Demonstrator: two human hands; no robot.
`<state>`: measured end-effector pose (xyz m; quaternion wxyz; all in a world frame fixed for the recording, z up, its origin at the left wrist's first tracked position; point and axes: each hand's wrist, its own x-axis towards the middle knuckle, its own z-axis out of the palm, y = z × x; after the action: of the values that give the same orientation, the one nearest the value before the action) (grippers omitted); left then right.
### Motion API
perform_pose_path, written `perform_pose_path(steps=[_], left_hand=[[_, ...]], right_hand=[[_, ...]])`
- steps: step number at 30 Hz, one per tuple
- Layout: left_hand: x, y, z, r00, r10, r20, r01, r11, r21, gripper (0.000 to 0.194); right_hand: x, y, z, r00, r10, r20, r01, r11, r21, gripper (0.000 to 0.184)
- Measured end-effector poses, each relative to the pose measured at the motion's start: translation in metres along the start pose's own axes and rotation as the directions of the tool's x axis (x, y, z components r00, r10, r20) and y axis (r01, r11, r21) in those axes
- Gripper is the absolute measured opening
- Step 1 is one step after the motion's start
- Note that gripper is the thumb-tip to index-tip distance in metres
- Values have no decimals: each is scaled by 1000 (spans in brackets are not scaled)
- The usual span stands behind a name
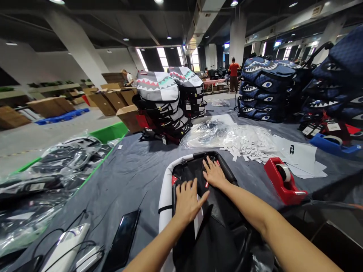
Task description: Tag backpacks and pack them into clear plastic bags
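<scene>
On a grey sheet (133,181) spread across the floor, a black backpack (212,241) with a white-trimmed edge lay under both of the person's hands. The left hand (187,200) rested flat on the bag's black panel, and the right hand (214,173) lay farther up, near the padded rim. The fingers (184,189) of each hand were spread open on the bag, gripping nothing. Near the right hand sat a red tape dispenser (285,185), with paper scraps (249,145) and clear plastic bags (208,134) beyond. Stacks of grey backpacks (157,105) and blue backpacks (263,88), all with shark prints, stood farther off, and plastic-wrapped bags (48,177) lay to the left. A co-worker (234,71) in an orange shirt stood in the distance.
</scene>
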<state>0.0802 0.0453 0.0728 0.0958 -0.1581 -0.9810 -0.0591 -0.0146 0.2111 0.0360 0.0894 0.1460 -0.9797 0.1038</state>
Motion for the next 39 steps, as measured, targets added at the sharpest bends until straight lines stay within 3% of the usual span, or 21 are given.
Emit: perform_pose_path(steps=[3, 7, 10, 13, 17, 19, 22, 26, 31, 34, 39], left_hand=[[44, -5, 7, 996, 25, -90, -23, 999, 23, 66], [75, -18, 46, 1000, -13, 19, 13, 1000, -19, 62], [80, -27, 63, 1000, -26, 7, 27, 999, -37, 67], [79, -28, 62, 1000, -19, 2, 19, 999, -41, 65], [77, -26, 58, 1000, -2, -4, 2, 999, -49, 58], [76, -25, 58, 1000, -9, -23, 8, 998, -59, 59], [76, -25, 59, 999, -16, -35, 14, 997, -74, 60], [77, -26, 61, 999, -24, -35, 21, 996, -90, 61], [77, -27, 62, 999, -35, -20, 33, 994, -105, 62], [78, -28, 63, 999, -31, -20, 29, 994, -102, 63], [78, -31, 66, 1000, -20, -12, 19, 995, -93, 65]], right_hand=[[1, 3, 0, 998, -25, -57, 28, 999, 44, 58], [6, 13, 9, 991, -38, -127, 53, 991, 120, 58], [9, 17, 18, 985, -8, -173, 42, 980, 194, 64], [12, 21, 21, 961, 6, -277, 83, 948, 309, 59], [29, 40, 0, 892, -21, -451, 243, 864, 441, 41], [48, 59, -17, 866, 10, -500, 252, 855, 453, 32], [85, 93, -30, 919, 22, -393, 147, 907, 395, 29], [134, 125, -15, 984, -10, -180, 68, 947, 313, 25], [186, 138, 10, 992, 0, -130, 32, 969, 246, 37], [202, 146, 25, 988, 69, -136, -39, 976, 214, 43], [200, 162, 52, 970, 206, -127, -180, 966, 187, 10]])
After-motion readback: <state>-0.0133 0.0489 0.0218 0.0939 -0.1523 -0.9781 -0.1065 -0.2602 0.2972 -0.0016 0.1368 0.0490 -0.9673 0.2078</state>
